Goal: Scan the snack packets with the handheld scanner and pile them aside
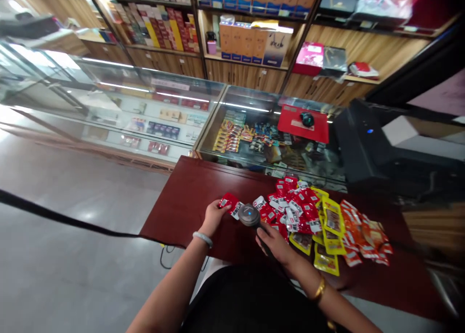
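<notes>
My left hand point(212, 219) pinches a small red and white snack packet point(231, 204) over the dark red table. In my right hand point(275, 243) is a black handheld barcode scanner point(249, 216) with a small blue light on top. The scanner's head is close beside the held packet; whether they touch I cannot tell. Right of the scanner lies a heap of red and white packets point(296, 204). Yellow-edged packets point(332, 221) lie against the heap, and orange packets point(363, 234) are farther right.
The dark red table point(174, 197) adjoins a glass display counter point(218, 115) holding small goods. A red mat point(296, 125) with a dark object rests on the counter glass. A black machine point(358, 139) stands at right. Stocked wooden shelves point(203, 42) line the back. A cable point(167, 260) hangs near the table's front-left edge.
</notes>
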`<state>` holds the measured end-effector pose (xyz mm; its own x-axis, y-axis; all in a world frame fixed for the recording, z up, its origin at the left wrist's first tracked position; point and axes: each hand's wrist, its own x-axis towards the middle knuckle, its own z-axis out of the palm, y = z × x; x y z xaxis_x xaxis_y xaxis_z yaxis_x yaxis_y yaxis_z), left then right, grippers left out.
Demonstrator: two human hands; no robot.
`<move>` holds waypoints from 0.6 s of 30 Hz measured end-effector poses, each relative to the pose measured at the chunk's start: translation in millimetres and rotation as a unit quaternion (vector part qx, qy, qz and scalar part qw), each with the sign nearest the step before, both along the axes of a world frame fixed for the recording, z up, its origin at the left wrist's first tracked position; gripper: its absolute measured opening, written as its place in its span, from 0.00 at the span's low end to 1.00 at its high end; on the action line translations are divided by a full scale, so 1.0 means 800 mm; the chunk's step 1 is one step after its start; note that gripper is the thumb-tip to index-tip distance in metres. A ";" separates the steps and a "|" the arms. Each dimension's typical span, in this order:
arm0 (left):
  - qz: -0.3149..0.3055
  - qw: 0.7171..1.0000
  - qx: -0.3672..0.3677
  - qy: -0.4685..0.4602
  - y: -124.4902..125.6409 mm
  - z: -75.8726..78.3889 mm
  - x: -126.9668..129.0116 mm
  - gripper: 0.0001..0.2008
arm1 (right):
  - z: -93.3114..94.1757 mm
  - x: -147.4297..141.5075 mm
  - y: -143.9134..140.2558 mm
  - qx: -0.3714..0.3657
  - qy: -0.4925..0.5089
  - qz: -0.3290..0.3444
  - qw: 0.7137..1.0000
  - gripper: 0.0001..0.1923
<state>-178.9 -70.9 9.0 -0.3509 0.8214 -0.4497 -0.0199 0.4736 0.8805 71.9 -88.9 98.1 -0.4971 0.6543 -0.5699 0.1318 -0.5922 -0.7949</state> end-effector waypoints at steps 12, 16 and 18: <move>-0.231 0.963 0.093 0.100 0.077 0.051 0.173 0.06 | 0.022 0.101 0.000 0.044 -0.029 -0.109 0.993 0.28; -0.247 0.965 0.060 0.062 0.083 0.027 0.194 0.13 | 0.013 0.131 -0.009 0.024 -0.022 -0.147 0.989 0.29; -0.251 0.967 0.027 0.048 0.087 0.015 0.206 0.16 | 0.007 0.144 -0.015 0.012 -0.014 -0.170 0.985 0.30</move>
<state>-14.3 -1.1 20.7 0.0593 0.9203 -0.3867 0.2825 0.3561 0.8907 187.0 -100.8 103.6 -0.2301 0.7944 -0.5621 -0.0491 -0.5864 -0.8086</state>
